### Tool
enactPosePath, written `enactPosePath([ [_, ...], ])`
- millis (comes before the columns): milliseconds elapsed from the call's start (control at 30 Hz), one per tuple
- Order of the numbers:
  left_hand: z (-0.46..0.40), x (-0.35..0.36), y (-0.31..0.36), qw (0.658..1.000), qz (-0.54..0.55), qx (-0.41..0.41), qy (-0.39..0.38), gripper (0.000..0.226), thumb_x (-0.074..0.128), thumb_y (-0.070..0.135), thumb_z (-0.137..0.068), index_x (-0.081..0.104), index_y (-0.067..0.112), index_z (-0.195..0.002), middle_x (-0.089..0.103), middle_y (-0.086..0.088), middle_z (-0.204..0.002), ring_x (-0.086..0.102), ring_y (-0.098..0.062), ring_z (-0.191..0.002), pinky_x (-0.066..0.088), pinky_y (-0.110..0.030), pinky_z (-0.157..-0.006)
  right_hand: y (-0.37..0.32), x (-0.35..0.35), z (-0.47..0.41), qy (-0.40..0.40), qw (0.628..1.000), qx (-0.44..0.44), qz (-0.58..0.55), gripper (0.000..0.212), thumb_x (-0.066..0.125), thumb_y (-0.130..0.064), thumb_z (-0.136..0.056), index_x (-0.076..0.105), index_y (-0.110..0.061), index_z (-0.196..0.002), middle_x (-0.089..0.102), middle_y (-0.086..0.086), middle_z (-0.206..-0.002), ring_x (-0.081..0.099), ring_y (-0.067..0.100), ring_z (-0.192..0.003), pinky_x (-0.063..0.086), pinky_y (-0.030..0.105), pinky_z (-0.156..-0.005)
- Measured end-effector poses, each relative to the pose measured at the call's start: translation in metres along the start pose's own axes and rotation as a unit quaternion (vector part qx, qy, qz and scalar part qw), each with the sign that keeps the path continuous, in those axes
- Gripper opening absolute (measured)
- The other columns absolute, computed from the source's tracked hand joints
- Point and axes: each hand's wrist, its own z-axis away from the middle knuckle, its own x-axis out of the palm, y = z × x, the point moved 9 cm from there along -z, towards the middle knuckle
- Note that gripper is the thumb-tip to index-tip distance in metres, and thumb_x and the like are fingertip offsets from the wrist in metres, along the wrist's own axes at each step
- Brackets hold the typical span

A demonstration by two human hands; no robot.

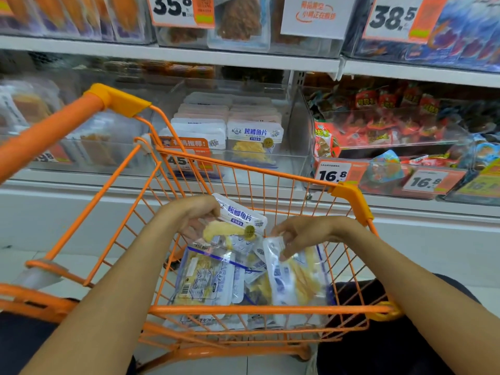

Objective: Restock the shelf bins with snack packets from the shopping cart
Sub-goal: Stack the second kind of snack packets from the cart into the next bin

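Packets [239, 220] [290, 269]: two held, one per hand [197, 215] [300, 234]

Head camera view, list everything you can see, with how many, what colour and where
cart: one, orange wire, centre foreground
loose packets: several, white and blue, piled in the cart
raised packet: one, white and blue, in the left hand's grip
middle bin: one, clear, holds matching packets in rows
red snacks: many, right bins
price tags: several, white and orange, on the bin fronts
left hand: holds the raised packet
right hand: pinches a packet in the cart
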Motion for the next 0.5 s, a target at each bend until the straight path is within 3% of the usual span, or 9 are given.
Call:
enactPosePath([
  [100, 0.003, 0.0, 0.0, 0.999, 0.046, 0.0, 0.015, 0.04, 0.039, 0.025, -0.097, 0.038, 0.011, -0.135, 0.043, -0.011, -0.13, 0.052, -0.031, -0.105, 0.04, -0.044, -0.092, -0.007, -0.019, -0.002, 0.097, 0.974, -0.043, -0.2, 0.016, 0.062, -0.012, -0.092, 0.062, -0.01, -0.108, 0.064, 0.026, -0.11, 0.056, 0.024, -0.086, 0.047, 0.04, -0.086],
  [133, 0.004, 0.002, 0.0, 0.998, 0.065, -0.002, 0.02, 0.045, 0.036, 0.031, -0.099, 0.034, 0.014, -0.139, 0.043, -0.012, -0.134, 0.051, -0.032, -0.107, 0.04, -0.044, -0.091, 0.001, -0.024, -0.004, 0.143, 0.955, -0.024, -0.26, 0.011, 0.06, -0.012, -0.093, 0.06, -0.007, -0.102, 0.062, 0.029, -0.107, 0.054, 0.025, -0.083, 0.046, 0.041, -0.088],
  [200, 0.003, 0.008, -0.001, 0.995, 0.097, -0.003, 0.01, 0.06, 0.031, 0.052, -0.099, 0.02, 0.022, -0.15, 0.029, -0.015, -0.152, 0.038, -0.037, -0.133, 0.039, -0.046, -0.093, 0.02, -0.02, -0.01, 0.189, 0.92, 0.023, -0.342, 0.014, 0.057, -0.011, -0.094, 0.056, 0.003, -0.094, 0.053, 0.033, -0.09, 0.047, 0.026, -0.069, 0.045, 0.04, -0.084],
  [267, 0.004, 0.017, -0.001, 0.992, 0.121, 0.001, -0.019, 0.077, 0.04, 0.065, -0.091, 0.013, 0.028, -0.153, 0.017, -0.014, -0.158, 0.027, -0.037, -0.141, 0.039, -0.048, -0.096, 0.028, -0.009, -0.017, 0.191, 0.894, 0.052, -0.402, 0.02, 0.057, -0.009, -0.094, 0.049, -0.007, -0.076, 0.044, 0.018, -0.074, 0.04, 0.019, -0.059, 0.039, 0.036, -0.068],
  [333, 0.003, 0.026, 0.0, 0.994, 0.097, 0.005, -0.051, 0.084, 0.059, 0.061, -0.082, 0.025, 0.025, -0.15, 0.021, -0.011, -0.157, 0.031, -0.033, -0.14, 0.042, -0.046, -0.102, 0.026, -0.005, -0.025, 0.194, 0.857, 0.043, -0.475, 0.022, 0.059, -0.007, -0.093, 0.048, -0.01, -0.075, 0.046, 0.012, -0.074, 0.043, 0.017, -0.064, 0.039, 0.036, -0.066],
  [400, 0.004, 0.035, 0.001, 0.996, 0.038, 0.01, -0.079, 0.068, 0.068, 0.044, -0.084, 0.044, 0.017, -0.141, 0.029, -0.005, -0.155, 0.033, -0.025, -0.14, 0.041, -0.04, -0.106, 0.017, -0.003, -0.033, 0.174, 0.842, 0.006, -0.512, 0.008, 0.06, -0.009, -0.093, 0.053, -0.009, -0.087, 0.051, 0.015, -0.091, 0.048, 0.024, -0.079, 0.042, 0.04, -0.081],
  [467, 0.005, 0.034, 0.005, 0.997, 0.004, 0.018, -0.071, 0.044, 0.066, 0.031, -0.089, 0.056, 0.01, -0.126, 0.047, -0.005, -0.142, 0.043, -0.019, -0.132, 0.045, -0.03, -0.095, 0.012, -0.002, -0.036, 0.16, 0.847, -0.019, -0.507, 0.007, 0.058, -0.014, -0.094, 0.054, -0.008, -0.097, 0.051, 0.014, -0.098, 0.048, 0.023, -0.088, 0.047, 0.039, -0.09],
  [500, 0.006, 0.031, 0.007, 0.998, -0.012, 0.026, -0.053, 0.033, 0.067, 0.028, -0.089, 0.06, 0.009, -0.115, 0.058, -0.006, -0.124, 0.054, -0.017, -0.114, 0.047, -0.027, -0.083, 0.012, -0.002, -0.035, 0.159, 0.867, -0.017, -0.473, 0.009, 0.056, -0.015, -0.095, 0.054, -0.008, -0.1, 0.052, 0.013, -0.098, 0.049, 0.021, -0.088, 0.048, 0.036, -0.087],
])
